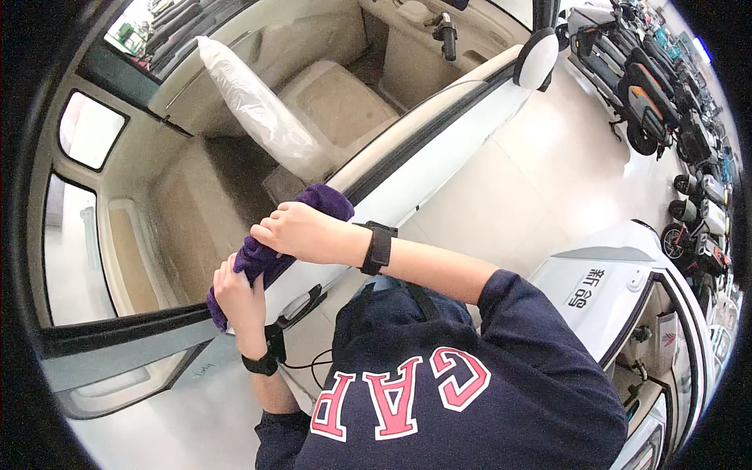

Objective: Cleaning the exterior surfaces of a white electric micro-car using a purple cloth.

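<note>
A dark purple cloth (327, 201), bunched and twisted like a towel, is stretched between my two hands. My right hand (307, 233) is closed around its upper part, and a bulge of cloth sticks out beyond the fingers. Lower and to the left, my left hand (238, 296) grips the other part, its knuckles up. The cloth is held at the window sill of a white vehicle's door (407, 172), above the door handle (304, 308); whether it touches the sill I cannot tell. Each wrist wears a black strap.
Inside the vehicle are a beige seat (337, 102), a plastic-wrapped backrest (254, 106) and a handlebar grip (447, 41). A white side mirror (537, 59) juts out ahead. Another white vehicle (599, 270) stands at right; parked scooters (638, 86) line the far right.
</note>
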A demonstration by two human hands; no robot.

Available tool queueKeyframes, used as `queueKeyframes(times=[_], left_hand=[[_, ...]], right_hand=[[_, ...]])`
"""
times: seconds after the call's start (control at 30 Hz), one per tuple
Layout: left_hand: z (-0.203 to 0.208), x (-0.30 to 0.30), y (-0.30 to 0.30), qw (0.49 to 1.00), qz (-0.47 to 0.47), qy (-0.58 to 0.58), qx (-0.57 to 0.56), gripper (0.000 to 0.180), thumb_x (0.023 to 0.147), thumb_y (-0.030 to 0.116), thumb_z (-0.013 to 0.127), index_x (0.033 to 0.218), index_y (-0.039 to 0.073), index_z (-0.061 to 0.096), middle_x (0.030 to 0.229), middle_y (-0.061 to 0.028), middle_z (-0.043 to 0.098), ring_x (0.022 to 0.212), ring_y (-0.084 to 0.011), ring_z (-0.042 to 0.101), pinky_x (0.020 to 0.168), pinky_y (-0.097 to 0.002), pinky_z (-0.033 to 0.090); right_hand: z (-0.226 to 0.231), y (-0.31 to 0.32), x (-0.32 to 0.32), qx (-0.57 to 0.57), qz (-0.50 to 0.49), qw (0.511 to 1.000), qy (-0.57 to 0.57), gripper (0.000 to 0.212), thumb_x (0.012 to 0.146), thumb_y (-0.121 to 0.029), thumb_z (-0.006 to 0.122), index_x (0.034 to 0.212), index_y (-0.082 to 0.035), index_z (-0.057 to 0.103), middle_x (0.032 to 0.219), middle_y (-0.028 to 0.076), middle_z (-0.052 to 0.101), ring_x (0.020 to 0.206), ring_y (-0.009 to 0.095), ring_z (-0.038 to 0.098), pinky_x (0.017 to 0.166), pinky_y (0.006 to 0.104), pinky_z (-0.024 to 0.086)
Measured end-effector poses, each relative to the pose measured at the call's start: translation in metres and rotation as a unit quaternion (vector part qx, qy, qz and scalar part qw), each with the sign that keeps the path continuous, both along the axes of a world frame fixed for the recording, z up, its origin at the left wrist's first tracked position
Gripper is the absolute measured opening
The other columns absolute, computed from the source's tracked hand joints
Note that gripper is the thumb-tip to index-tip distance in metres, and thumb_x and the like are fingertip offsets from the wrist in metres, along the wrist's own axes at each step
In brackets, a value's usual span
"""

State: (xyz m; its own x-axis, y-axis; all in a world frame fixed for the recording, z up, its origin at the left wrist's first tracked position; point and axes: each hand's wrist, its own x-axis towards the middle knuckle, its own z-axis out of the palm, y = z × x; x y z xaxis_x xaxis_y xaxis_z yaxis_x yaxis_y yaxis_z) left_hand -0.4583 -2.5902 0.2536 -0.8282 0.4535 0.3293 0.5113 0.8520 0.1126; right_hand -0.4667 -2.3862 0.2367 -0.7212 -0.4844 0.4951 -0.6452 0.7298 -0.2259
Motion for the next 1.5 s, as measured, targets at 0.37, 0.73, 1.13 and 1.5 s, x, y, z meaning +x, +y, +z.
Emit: queueKeyframes(times=[0.37,0.73,1.13,1.5], left_hand=[[-0.004,-0.017,0.132,0.998,-0.057,-0.03,0.018,0.04,0.07,0.006,0.074,0.106,0.002,0.056,0.092,-0.0158,0.06,0.091,-0.0373,0.059,0.08,-0.046,0.047],[-0.01,-0.028,0.335,0.995,-0.101,-0.017,0.021,0.046,0.074,0.017,0.077,0.112,0.002,0.056,0.101,-0.0125,0.064,0.097,-0.0308,0.062,0.086,-0.0414,0.049],[-0.054,-0.039,0.493,0.99,-0.096,0.016,-0.105,0.015,0.078,0.005,0.064,0.092,0.006,0.059,0.081,-0.0115,0.068,0.08,-0.028,0.069,0.073,-0.0381,0.053],[-0.055,-0.031,0.443,0.981,-0.072,0.174,-0.041,0.015,0.077,0.015,0.061,0.091,0.011,0.058,0.083,-0.0035,0.057,0.082,-0.0178,0.057,0.072,-0.0314,0.044]], right_hand=[[0.002,0.135,0.008,-0.024,-0.052,0.998,0.015,0.018,0.082,-0.012,0.059,0.099,-0.006,0.055,0.087,0.005,0.064,0.087,0.021,0.063,0.085,0.0316,0.047],[-0.018,0.34,0.011,-0.171,-0.056,0.98,-0.078,0.039,0.082,-0.015,0.068,0.117,-0.005,0.057,0.11,0.012,0.064,0.106,0.033,0.058,0.093,0.0408,0.044],[-0.06,0.452,0.019,-0.272,-0.124,0.937,-0.18,0.045,0.073,0.001,0.072,0.115,-0.001,0.057,0.105,0.021,0.066,0.102,0.04,0.062,0.088,0.0415,0.05],[-0.058,0.403,0.014,-0.208,-0.169,0.958,-0.106,0.057,0.065,-0.01,0.081,0.116,-0.004,0.056,0.108,0.018,0.064,0.105,0.039,0.059,0.093,0.0449,0.047]])
